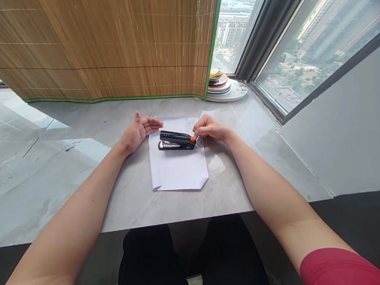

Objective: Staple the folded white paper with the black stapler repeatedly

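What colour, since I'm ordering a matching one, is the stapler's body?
The stapler has a black body, seen in the head view, the only one.

Black stapler (176,137) on white paper (179,169), right hand (209,128) at its orange part (192,138), left hand (139,131) nearby

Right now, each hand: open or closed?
Left hand: open, holding nothing, beside the stapler.
Right hand: fingers curled at the stapler's orange end; grip cannot be told.
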`<action>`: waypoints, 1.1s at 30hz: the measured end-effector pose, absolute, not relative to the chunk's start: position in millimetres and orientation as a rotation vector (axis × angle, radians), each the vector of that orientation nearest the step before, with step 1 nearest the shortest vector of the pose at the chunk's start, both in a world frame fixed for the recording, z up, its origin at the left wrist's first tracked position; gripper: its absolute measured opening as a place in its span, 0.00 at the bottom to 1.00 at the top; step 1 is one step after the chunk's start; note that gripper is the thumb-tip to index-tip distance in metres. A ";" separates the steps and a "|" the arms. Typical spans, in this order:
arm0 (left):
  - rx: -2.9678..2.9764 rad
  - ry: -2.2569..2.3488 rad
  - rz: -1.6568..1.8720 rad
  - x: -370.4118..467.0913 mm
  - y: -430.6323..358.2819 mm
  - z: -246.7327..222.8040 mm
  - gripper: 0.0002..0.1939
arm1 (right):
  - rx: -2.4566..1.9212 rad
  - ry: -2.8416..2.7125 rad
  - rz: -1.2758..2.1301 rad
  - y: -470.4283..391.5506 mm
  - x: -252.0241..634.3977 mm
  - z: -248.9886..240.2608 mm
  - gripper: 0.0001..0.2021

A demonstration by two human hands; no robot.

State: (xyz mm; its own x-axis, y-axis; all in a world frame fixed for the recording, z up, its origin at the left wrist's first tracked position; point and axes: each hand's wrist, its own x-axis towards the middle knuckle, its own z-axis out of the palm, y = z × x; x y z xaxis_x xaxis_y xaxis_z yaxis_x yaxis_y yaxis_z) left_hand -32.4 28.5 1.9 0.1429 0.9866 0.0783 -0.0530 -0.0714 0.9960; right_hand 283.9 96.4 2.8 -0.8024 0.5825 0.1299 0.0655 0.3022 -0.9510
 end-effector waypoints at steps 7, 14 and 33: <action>1.228 1.038 1.233 -31.6 28.0 4.6 0.46 | -0.602 -2.032 1.292 90.3 278.7 3.0 0.20; 1.133 1.000 1.306 -32.1 24.8 12.7 0.46 | -0.479 -2.390 0.878 66.4 241.4 4.3 0.23; 0.939 0.893 0.917 -42.5 29.9 7.4 0.48 | -0.546 -2.377 0.093 46.2 223.8 -2.0 0.20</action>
State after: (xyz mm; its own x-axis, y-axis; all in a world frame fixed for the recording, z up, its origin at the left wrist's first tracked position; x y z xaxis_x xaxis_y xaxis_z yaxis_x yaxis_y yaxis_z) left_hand -42.5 29.9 7.4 0.3394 0.9158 -0.2149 -0.2393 0.3050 0.9218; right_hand 223.8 46.2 -2.0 -0.6760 0.4090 0.6130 0.3596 0.9092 -0.2100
